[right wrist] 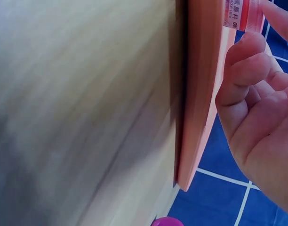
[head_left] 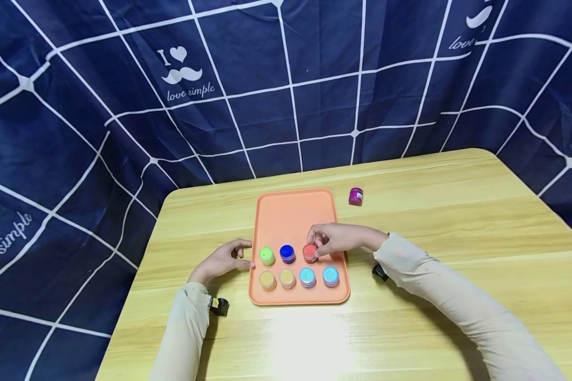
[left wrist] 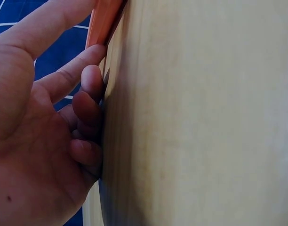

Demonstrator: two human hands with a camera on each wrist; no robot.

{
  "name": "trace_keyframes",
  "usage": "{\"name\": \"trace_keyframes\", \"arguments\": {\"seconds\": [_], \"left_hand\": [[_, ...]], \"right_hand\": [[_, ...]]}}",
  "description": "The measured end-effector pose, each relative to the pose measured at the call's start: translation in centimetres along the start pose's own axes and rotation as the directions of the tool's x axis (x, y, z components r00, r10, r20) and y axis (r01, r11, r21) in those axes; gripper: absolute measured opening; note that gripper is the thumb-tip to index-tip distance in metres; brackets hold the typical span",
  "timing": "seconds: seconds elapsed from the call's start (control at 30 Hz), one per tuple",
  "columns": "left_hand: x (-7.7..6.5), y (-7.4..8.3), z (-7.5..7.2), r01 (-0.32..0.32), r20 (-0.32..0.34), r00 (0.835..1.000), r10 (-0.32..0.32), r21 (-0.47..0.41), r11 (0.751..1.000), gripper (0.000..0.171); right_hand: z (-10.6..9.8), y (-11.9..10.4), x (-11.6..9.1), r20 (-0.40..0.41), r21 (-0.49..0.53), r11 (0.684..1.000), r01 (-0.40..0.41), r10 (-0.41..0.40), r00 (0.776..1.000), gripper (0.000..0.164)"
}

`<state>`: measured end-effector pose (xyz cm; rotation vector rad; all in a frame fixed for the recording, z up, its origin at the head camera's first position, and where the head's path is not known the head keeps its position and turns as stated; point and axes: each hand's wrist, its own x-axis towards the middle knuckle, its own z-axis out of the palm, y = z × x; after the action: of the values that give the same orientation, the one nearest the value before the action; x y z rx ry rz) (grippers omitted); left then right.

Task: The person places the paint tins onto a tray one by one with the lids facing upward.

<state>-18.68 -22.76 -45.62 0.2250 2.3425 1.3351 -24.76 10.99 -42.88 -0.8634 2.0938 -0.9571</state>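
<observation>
Nearest the person, four pots are sitting in the front row of the tray (head_left: pixel 293 211): two yellow (head_left: pixel 267 280) (head_left: pixel 287 278) and two light blue (head_left: pixel 307 277) (head_left: pixel 330 275), all just below the hands. Behind them, the left hand (head_left: pixel 224 259) is resting on the table (head_left: pixel 457 254) against the tray's left edge, fingers loosely curled and gripping nothing (the wrist view is showing its fingertips (left wrist: pixel 90 80) touching the wood beside the orange rim). Between the hands, the green pot (head_left: pixel 267 255) and the blue pot (head_left: pixel 287 253) are standing side by side. The right hand (head_left: pixel 338 238) is pinching the red pot (head_left: pixel 310 252) from above, fingers curled round its lid; the pot is standing third in the back row, just right of the blue one.

To do this well, the pot is probably best kept upright and level with its neighbours, with the left hand steadying the tray so nothing slides.

Farther off, beyond the right hand and off the tray, a purple pot (head_left: pixel 355 196) is standing alone on the table.
</observation>
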Motion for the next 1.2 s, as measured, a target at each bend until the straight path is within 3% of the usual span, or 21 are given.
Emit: {"name": "trace_keyframes", "arguments": {"seconds": [0.5,1.0,1.2], "left_hand": [[0.1,-0.4,-0.3,0.007,-0.007,1.000,-0.007,0.001,1.000,0.056],[0.1,-0.1,-0.2,0.015,-0.014,1.000,-0.015,0.029,0.999,0.052],[-1.1,2.1,-0.2,0.003,-0.008,1.000,-0.003,0.014,1.000,0.050]], "right_hand": [[-0.7,0.5,0.1,0.000,0.008,1.000,0.009,-0.009,1.000,0.025],[-7.2,2.5,-1.3,-0.191,-0.008,1.000,-0.014,0.012,0.982,0.037],[-9.1,3.7,-1.8,-0.260,0.002,0.999,-0.054,0.053,0.964,0.043]]}}
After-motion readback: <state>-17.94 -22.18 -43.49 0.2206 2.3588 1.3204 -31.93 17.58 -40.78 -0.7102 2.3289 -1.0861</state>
